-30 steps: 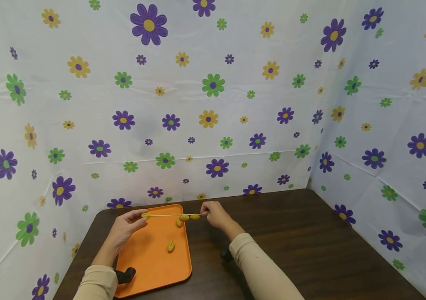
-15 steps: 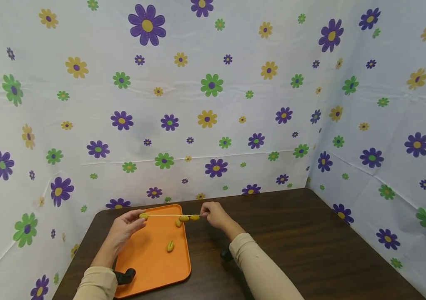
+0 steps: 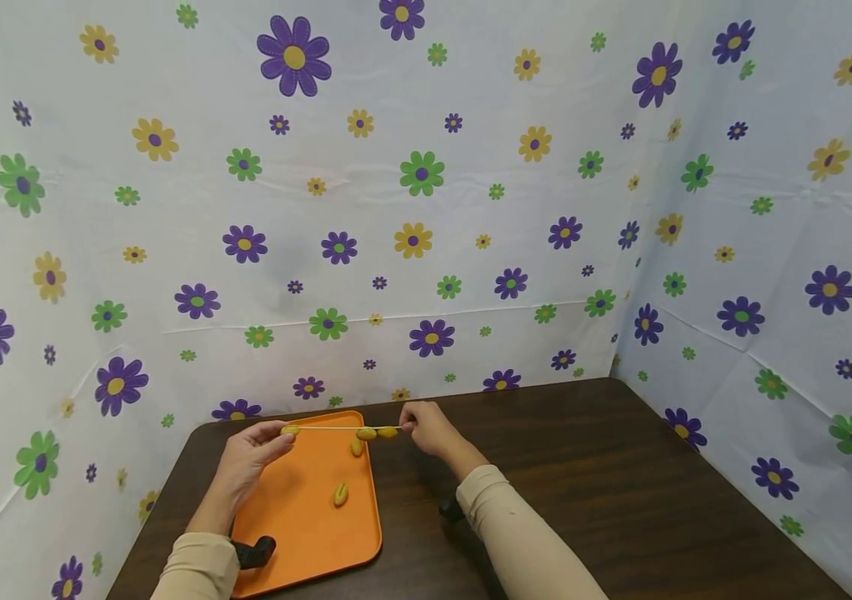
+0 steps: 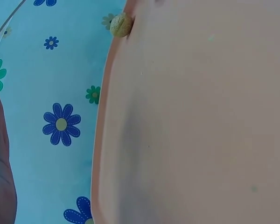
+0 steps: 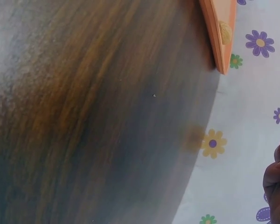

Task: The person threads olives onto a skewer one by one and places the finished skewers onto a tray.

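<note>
My left hand (image 3: 244, 460) pinches a yellow-green oval piece (image 3: 290, 430) between fingertips and thumb over the back of the orange tray. From that piece a thin, pale, straight stick (image 3: 328, 428) runs level to the right. Two more oval pieces (image 3: 377, 433) sit end to end on it near the far end. There my right hand (image 3: 426, 427) grips it with curled fingers. In the left wrist view only the edge of my left hand (image 4: 0, 172) shows, and the right wrist view catches part of my right hand (image 5: 277, 172); neither shows the grip itself.
The orange tray (image 3: 306, 542) lies on the dark wooden table (image 3: 561, 475). A loose oval piece (image 3: 341, 494) rests mid-tray and another (image 3: 356, 447) by its back right corner. A flower-printed sheet (image 3: 366, 208) stands behind the table and along its sides.
Both hands hold nearly the same place, with the stick stretched between them. The pieces on it and those on the tray show no clear shift; the head view tilts slightly.
</note>
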The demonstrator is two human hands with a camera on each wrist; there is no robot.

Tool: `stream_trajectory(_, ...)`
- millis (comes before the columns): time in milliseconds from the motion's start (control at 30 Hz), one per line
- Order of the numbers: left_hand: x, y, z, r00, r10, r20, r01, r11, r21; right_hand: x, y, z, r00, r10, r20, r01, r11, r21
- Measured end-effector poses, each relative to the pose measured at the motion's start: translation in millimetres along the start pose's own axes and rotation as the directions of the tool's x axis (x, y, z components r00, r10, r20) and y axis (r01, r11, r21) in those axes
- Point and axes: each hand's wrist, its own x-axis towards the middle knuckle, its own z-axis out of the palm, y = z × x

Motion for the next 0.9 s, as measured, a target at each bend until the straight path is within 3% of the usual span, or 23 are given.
stream_trajectory(333,6.1,-4.3,4.0,0.999,-0.008,0.036,0.007,1.0,0.014,1.8,-1.8,-0.5,0.999,0.031,0.012,-0.031,0.999,-0.021)
stream_trajectory(633,8.2,-4.7,9.1,0.999,-0.02,0.043,0.02,1.0,0.013,3.4,-1.2,-0.1,1.0,0.001,-0.001,-0.001,0.999,-0.032)
stream_trajectory(900,12.9,-10.3,15.5,1.0,-0.011,0.009,0.013,0.979,-0.203,1.9,3.1,4.0,1.0,0.001,-0.025,-0.001,1.0,-0.014)
